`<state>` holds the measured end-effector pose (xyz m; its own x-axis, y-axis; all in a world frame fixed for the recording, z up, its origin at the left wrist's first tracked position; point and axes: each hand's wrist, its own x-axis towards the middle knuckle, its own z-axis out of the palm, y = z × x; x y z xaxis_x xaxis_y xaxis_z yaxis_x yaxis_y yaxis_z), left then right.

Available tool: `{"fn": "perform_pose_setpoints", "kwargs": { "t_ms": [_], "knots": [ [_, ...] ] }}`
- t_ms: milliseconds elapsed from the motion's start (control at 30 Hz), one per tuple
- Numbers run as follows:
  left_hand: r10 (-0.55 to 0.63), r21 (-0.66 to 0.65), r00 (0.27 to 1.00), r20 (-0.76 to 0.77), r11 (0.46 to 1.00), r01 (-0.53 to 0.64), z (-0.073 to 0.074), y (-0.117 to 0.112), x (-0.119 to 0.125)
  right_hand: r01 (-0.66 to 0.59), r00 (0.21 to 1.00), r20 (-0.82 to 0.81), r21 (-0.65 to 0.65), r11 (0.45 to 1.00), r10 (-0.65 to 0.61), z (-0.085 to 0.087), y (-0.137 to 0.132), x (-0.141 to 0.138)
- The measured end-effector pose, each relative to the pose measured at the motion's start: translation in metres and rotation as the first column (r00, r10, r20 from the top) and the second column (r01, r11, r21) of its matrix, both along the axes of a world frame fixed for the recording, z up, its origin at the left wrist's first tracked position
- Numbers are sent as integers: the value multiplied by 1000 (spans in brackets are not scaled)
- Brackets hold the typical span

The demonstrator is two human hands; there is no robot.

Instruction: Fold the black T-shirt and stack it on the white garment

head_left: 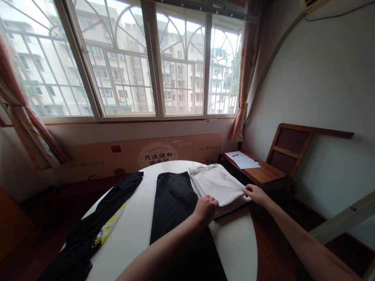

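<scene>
A folded white garment (218, 183) lies at the right side of the round white table, stacked over something dark at its lower edge. My left hand (206, 209) is closed on the garment's near left corner. With pinched fingers, my right hand (258, 194) grips its right corner. Beside it, black trousers (175, 203) are laid lengthwise down the table, and my left forearm crosses above them. What kind of garment the white one is, I cannot tell.
The white table (129, 234) also bears a black garment (96, 218) with a yellow patterned part along its left edge. Behind at the right stands a wooden side table (269, 173) with papers (243, 160) on it. Windows line the far wall.
</scene>
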<state>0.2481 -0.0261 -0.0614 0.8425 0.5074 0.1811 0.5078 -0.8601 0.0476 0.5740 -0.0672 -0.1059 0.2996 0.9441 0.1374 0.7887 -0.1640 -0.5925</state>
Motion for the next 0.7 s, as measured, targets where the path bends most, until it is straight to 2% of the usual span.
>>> {"fn": "perform_pose_setpoints", "kwargs": {
  "t_ms": [133, 233, 367, 433, 500, 567, 600, 633, 700],
  "knots": [
    [10, 25, 1000, 10, 1000, -10, 7, 1, -7, 0, 999, -37, -1, 1000, 0, 0, -4, -6],
    [1, 7, 1000, -13, 1000, -1, 4, -5, -12, 16, 1000, -25, -5, 1000, -17, -6, -8, -11],
    [-38, -32, 999, -29, 999, 37, -3, -15, -16, 74, 993, 97, -29, 997, -71, -8, -6, -11],
    [-59, -53, 998, 10, 997, 60, -5, -16, -16, 98, 976, 194, 30, 995, -101, -2, 4, -14],
    [-98, -68, 991, 89, 992, 104, -8, -14, -12, 19, 962, 268, 155, 988, -60, 9, 21, -25],
    [-149, -62, 976, 156, 985, 161, -12, -10, -5, -164, 951, 297, 250, 954, 85, 20, 45, -45],
    [-165, -67, 973, 161, 982, 178, -16, -8, -1, -259, 937, 302, 258, 931, 177, 24, 59, -57],
    [-171, -86, 974, 146, 979, 185, -20, -7, 3, -339, 914, 309, 229, 912, 263, 25, 73, -69],
    [-165, -160, 983, 85, 971, 177, -28, -5, 9, -420, 866, 335, 83, 904, 372, 23, 99, -90]
  ]
}}
